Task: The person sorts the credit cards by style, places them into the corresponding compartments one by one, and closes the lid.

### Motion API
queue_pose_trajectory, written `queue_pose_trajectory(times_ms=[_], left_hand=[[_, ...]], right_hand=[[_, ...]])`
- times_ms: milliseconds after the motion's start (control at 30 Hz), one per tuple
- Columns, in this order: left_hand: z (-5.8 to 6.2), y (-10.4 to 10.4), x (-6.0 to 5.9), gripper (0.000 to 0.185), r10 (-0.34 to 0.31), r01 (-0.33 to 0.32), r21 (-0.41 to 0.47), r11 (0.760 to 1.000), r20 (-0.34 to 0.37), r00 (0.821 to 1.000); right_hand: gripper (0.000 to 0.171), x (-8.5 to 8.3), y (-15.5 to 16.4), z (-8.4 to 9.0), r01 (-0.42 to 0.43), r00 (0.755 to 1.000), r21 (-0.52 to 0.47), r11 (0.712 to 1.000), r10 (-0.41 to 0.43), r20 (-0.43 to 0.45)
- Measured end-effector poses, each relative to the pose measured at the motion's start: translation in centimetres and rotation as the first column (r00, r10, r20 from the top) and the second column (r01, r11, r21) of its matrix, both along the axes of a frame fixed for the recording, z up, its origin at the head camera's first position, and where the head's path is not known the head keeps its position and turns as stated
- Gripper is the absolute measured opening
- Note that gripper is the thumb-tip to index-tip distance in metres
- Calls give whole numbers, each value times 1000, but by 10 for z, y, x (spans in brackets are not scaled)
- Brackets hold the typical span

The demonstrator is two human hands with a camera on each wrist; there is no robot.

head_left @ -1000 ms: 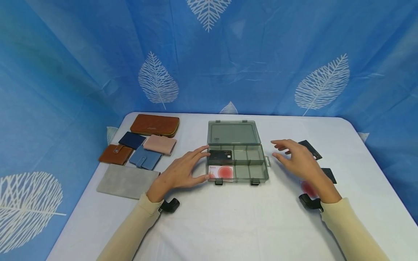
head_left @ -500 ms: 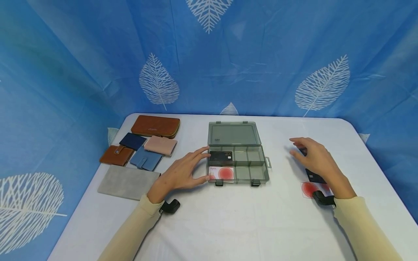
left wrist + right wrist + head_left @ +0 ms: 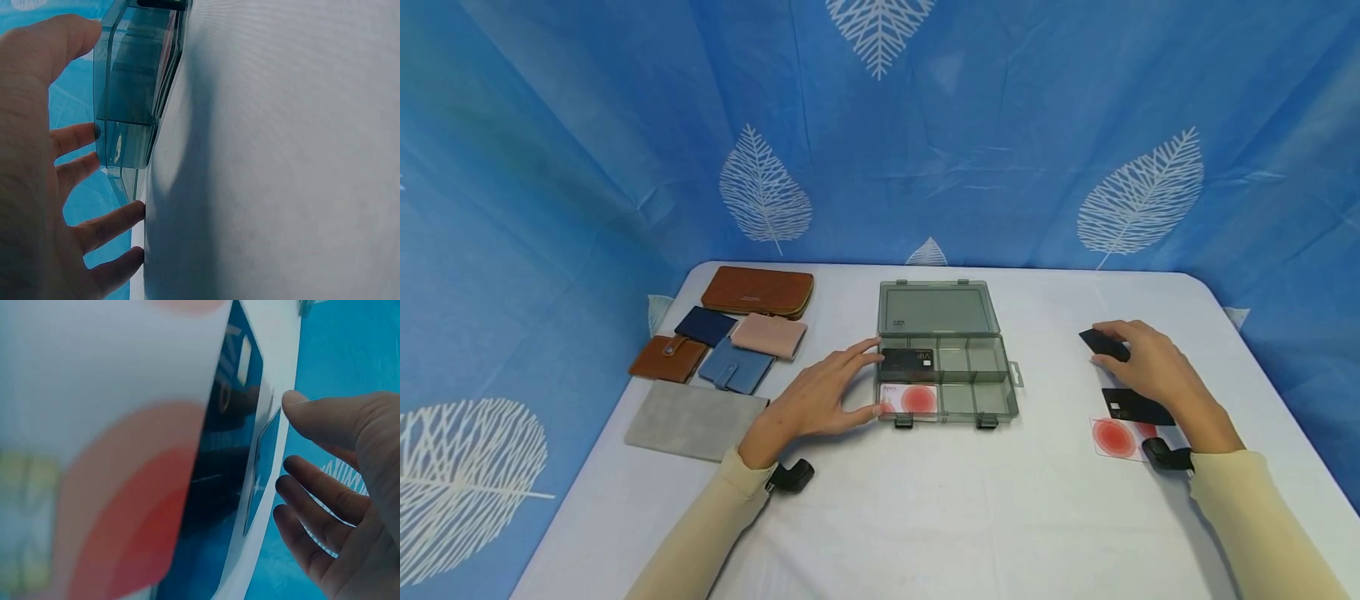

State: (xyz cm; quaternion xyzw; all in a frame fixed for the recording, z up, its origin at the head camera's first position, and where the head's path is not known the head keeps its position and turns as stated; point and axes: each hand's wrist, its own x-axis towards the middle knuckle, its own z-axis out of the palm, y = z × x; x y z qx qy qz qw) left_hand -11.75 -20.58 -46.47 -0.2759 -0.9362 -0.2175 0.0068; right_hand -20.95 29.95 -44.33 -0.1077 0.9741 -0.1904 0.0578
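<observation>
A grey see-through organizer box (image 3: 992, 379) lies open mid-table, its lid (image 3: 936, 308) laid back. It holds a black card (image 3: 908, 360) and a white card with a red circle (image 3: 910, 398) in its left compartments. My left hand (image 3: 871, 377) lies open against the box's left side, thumb at the front corner; in the left wrist view its fingers (image 3: 75, 137) touch the box wall (image 3: 134, 81). At the right, my right hand (image 3: 1112, 346) curls over another black card (image 3: 1093, 340), with thumb (image 3: 300, 406) and fingers at the edges of that card (image 3: 262, 456).
A second black card (image 3: 1138, 407) and a white card with a red circle (image 3: 1114, 437) lie near my right wrist. Several wallets sit at the left: a long brown one (image 3: 757, 290), navy (image 3: 703, 323), pink (image 3: 769, 333), small brown (image 3: 667, 356), blue (image 3: 734, 365), plus a grey pouch (image 3: 694, 418).
My right hand moved rightward from beside the box to the far black card and closed its fingers around it. The left hand stayed at the box.
</observation>
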Motion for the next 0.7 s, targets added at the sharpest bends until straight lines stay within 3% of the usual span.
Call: queue_pose_trajectory(times_ms=[233,700], left_hand=[[-1,0,0,79,8,-8,-4,1000,6,1000],[-2,1,-1,79,9,-9,1,1000,5,1000]], right_hand=[[67,-2,12,-1,15,1000,25,1000,-16,10],[78,-1,32,-3,122,991,38,992,-124,57]])
